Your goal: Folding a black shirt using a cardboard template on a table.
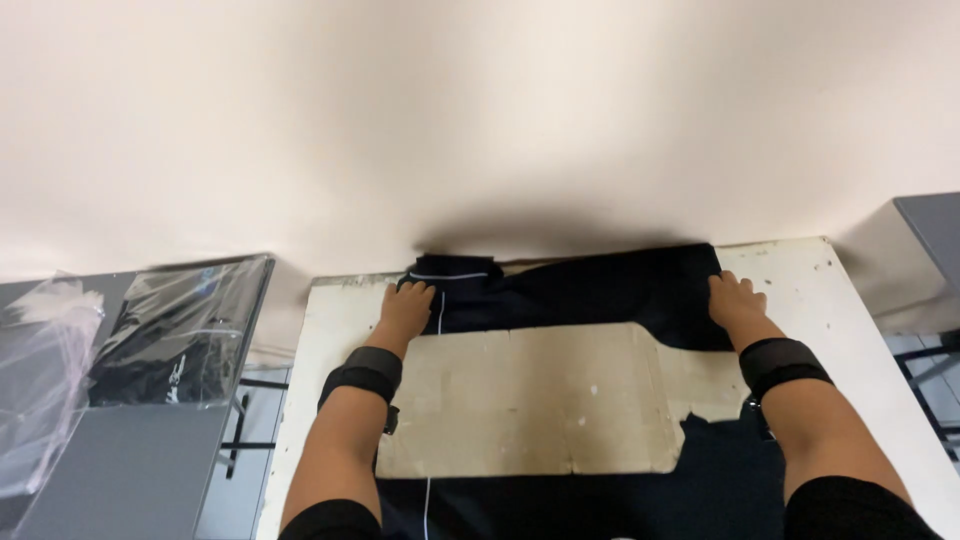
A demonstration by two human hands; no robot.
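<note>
Here we are at the white surface, and a dark navy garment lies spread across it, its top end up against the far edge by the wall. A pale cardboard folding board sits flat on top of the cloth, covering its middle, with dark fabric showing beyond it toward the far edge and again at the near edge.

Left hand is down flat near the far left corner, fingers stretched out and pressing the cloth just beside a thin white line of piping. Right hand mirrors it toward the far right, palm down on the garment's other top corner, fingers loosely spread. Neither is clenched; whether any fingertips are pinching a fold underneath, I cannot tell from here. Both wrists carry dark bands.

That fabric looks soft and limp to me, light, prone to sliding and wrinkling rather than holding a shape, so the far corners where the hands rest seem the sensible places to grip. The board, by contrast, looks stiff and light, likely to shift if nudged.

Off beyond the left edge, a grey stand holds clear plastic bags with dark folded items inside.
</note>
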